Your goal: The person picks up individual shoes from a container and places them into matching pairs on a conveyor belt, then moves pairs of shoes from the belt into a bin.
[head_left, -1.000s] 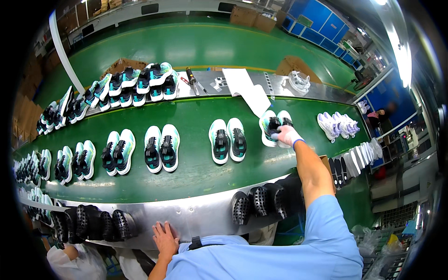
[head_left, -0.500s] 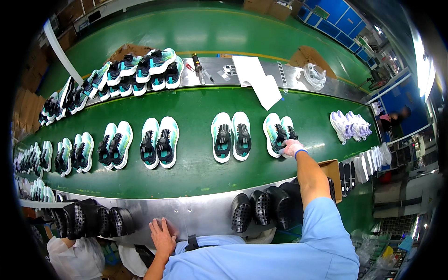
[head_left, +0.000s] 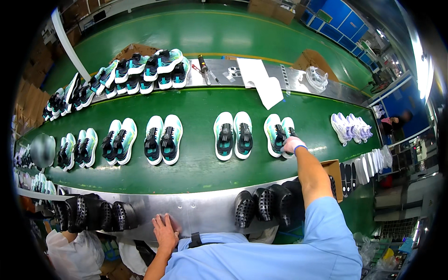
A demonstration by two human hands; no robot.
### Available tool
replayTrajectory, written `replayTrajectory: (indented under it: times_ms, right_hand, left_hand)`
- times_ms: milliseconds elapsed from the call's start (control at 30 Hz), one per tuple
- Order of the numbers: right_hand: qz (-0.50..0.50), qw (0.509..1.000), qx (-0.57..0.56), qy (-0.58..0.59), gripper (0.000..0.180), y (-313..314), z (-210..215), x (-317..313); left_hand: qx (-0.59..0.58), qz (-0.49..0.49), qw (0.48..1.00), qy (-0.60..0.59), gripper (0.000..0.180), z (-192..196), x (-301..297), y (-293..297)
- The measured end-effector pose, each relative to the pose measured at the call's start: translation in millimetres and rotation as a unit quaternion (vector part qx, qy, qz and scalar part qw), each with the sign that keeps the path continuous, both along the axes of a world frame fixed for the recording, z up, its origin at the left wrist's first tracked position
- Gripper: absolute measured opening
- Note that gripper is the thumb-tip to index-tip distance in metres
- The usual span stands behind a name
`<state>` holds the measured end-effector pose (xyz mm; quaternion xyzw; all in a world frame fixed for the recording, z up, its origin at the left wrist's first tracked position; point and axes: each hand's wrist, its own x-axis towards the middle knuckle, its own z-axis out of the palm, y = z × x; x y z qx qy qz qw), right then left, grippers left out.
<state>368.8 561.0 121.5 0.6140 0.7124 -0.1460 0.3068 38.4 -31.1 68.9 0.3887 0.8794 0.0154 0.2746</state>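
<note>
Nearest, the bare left hand [head_left: 164, 230] lies flat, fingers spread, on the brushed steel ledge [head_left: 196, 212], holding nothing. Beside it on that ledge stand ribbed black rubber soles [head_left: 261, 205], rounded and perforated. Beyond them the right hand [head_left: 292, 144], in a pale glove with a blue cuff, rests on the right shoe of the white-and-teal shoe pair [head_left: 279, 135] lying on the smooth green conveyor belt [head_left: 200, 168]; whether its fingers clamp the shoe or merely press on it cannot be told. Half a second ago that pair sat nearer the belt's far edge, with the arm stretched further; now pair and hand are closer. Farthest, more teal shoes [head_left: 140, 70] crowd the far steel shelf.
</note>
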Motion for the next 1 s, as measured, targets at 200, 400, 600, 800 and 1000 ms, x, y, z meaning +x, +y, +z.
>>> replayTrajectory:
  times_ms: [200,400,600,800,1000]
  right_hand:
    - [-0.092,0.994,0.041,-0.04,0.071,-38.2,4.6,-47.5]
    - [-0.073,0.991,0.112,0.019,0.056,-22.5,-24.7,-26.9]
    - [-0.028,0.992,0.109,0.058,0.054,-6.2,-31.7,20.9]
    - [-0.005,0.993,0.041,-0.11,0.063,-18.5,39.2,-49.0]
    - [0.182,0.983,0.015,0.016,0.05,-25.8,115.9,-119.9]
  left_hand:
    - [-0.006,0.012,1.0,0.003,0.098,-0.2,2.5,-5.2]
    - [-0.012,0.022,1.0,0.005,0.099,-4.4,4.0,-5.7]
    - [-0.001,0.015,1.0,0.021,0.098,-2.0,0.9,-3.6]
    - [-0.006,0.029,0.999,0.017,0.092,-3.9,4.7,-8.2]
    - [0.002,0.014,1.0,0.012,0.085,-4.2,3.9,3.5]
